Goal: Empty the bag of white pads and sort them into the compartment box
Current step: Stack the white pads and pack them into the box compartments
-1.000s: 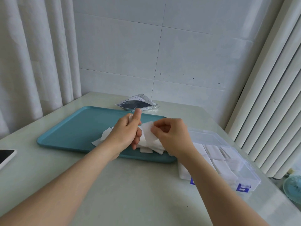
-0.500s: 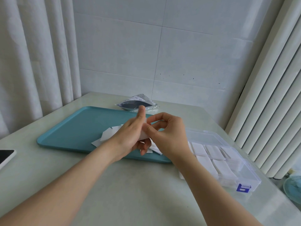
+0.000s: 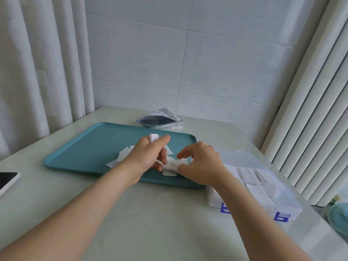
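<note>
Loose white pads (image 3: pixel 123 155) lie in a heap on the teal tray (image 3: pixel 90 146). My left hand (image 3: pixel 148 155) hovers over the heap, shut on a small stack of white pads (image 3: pixel 154 138) that sticks up between thumb and fingers. My right hand (image 3: pixel 202 162) is down on the heap at the tray's right end, fingers pinching a pad (image 3: pixel 173 164). The clear compartment box (image 3: pixel 282 202) with blue latches stands open right of the tray, several compartments holding pads. The emptied bag (image 3: pixel 160 121) lies behind the tray.
A phone (image 3: pixel 7 180) lies at the table's left edge. Curtains hang at left, a white radiator (image 3: pixel 310 110) stands at right, and a tiled wall closes the back. A small fan (image 3: pixel 339 217) sits beyond the table's right edge.
My right hand has dropped from my left hand down onto the heap on the tray. My left hand has kept its stack and shifted slightly left.
</note>
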Action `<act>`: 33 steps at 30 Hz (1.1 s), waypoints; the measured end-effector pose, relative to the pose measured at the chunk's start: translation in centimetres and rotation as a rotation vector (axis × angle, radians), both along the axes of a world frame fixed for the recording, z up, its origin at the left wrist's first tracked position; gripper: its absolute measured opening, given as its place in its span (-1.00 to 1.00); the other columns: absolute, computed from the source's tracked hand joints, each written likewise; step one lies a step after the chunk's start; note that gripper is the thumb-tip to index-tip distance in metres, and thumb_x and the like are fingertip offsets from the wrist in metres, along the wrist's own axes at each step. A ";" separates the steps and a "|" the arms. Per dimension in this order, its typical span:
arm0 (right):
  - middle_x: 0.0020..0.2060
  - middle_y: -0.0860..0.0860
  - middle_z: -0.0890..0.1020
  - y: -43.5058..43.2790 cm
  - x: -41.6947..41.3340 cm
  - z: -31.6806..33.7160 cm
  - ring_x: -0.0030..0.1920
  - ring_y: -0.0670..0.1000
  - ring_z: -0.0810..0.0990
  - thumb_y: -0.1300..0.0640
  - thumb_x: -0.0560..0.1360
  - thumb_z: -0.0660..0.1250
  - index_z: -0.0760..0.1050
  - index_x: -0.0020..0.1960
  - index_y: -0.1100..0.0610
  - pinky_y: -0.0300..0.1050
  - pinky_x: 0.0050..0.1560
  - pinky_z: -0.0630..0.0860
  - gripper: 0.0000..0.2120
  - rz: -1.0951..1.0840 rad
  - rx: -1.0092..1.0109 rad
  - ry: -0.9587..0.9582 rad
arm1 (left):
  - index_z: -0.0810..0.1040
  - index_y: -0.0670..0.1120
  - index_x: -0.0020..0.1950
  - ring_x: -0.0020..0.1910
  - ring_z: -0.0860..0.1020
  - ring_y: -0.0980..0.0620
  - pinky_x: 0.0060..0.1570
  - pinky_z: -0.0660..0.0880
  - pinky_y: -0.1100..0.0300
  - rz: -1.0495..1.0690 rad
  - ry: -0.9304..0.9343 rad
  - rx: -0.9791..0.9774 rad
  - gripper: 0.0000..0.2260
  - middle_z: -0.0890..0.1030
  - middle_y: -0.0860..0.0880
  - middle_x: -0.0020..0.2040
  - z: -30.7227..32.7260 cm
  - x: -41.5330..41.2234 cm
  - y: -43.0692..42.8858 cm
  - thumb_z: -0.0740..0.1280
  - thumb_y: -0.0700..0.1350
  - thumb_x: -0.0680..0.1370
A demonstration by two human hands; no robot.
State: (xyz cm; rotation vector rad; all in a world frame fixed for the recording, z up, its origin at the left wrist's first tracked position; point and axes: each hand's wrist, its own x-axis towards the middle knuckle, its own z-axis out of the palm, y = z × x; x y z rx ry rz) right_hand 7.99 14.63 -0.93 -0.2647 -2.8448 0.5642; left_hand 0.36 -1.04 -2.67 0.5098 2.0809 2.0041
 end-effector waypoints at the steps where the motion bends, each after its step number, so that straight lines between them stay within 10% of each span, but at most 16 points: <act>1: 0.04 -0.21 0.61 -0.1 0.1 -0.2 0.19 -0.03 0.50 0.01 0.43 0.38 0.63 0.18 -0.13 -0.04 0.25 0.35 -0.68 0.014 0.082 -0.045 | 0.43 -0.14 -0.24 -0.38 0.47 -0.03 -0.45 0.40 0.13 -0.005 0.000 0.004 -0.64 0.46 -0.11 -0.32 0.0 0.0 0.1 0.32 0.06 0.65; 9: 0.03 -0.16 0.66 0.1 -0.6 -1.4 0.17 0.00 0.50 -0.09 0.57 0.32 0.59 0.23 -0.11 0.00 0.21 0.28 -0.74 0.003 0.138 0.039 | 0.33 -0.08 -0.11 -0.46 0.21 0.01 -0.49 0.15 0.20 -0.117 -0.182 -0.035 -0.39 0.35 -0.05 -0.37 0.5 0.7 -0.2 0.01 0.48 0.59; 18: 0.04 -0.08 0.68 0.2 -1.0 -1.7 0.12 0.09 0.54 0.05 0.69 0.16 0.61 0.18 -0.07 0.03 0.17 0.24 -0.75 -0.042 0.257 0.112 | 0.41 -0.07 0.18 -0.48 0.37 -0.05 -0.45 0.36 0.16 -0.135 -0.040 -0.012 -0.49 0.38 -0.06 -0.34 -0.4 0.2 0.4 -0.02 0.34 0.68; 26: -0.08 -0.15 0.63 0.6 -1.1 -1.8 0.12 0.08 0.55 0.14 0.68 0.12 0.57 0.27 -0.16 0.04 0.16 0.27 -0.66 0.061 0.309 0.049 | 0.40 -0.09 -0.08 -0.41 0.48 -0.04 -0.47 0.34 0.16 -0.141 -0.042 0.082 -0.54 0.46 -0.10 -0.18 -0.4 0.4 0.4 0.10 0.30 0.67; 33: 0.00 -0.01 0.70 1.2 -1.4 -0.9 0.07 0.01 0.61 0.43 0.43 0.10 0.67 0.15 0.03 -0.06 0.14 0.58 -0.46 0.039 -0.051 0.224 | 0.43 -0.09 -0.02 -0.33 0.35 0.02 -0.44 0.27 0.18 -0.090 -0.126 0.094 -0.67 0.45 -0.11 -0.05 -0.5 0.4 0.6 0.27 0.18 0.67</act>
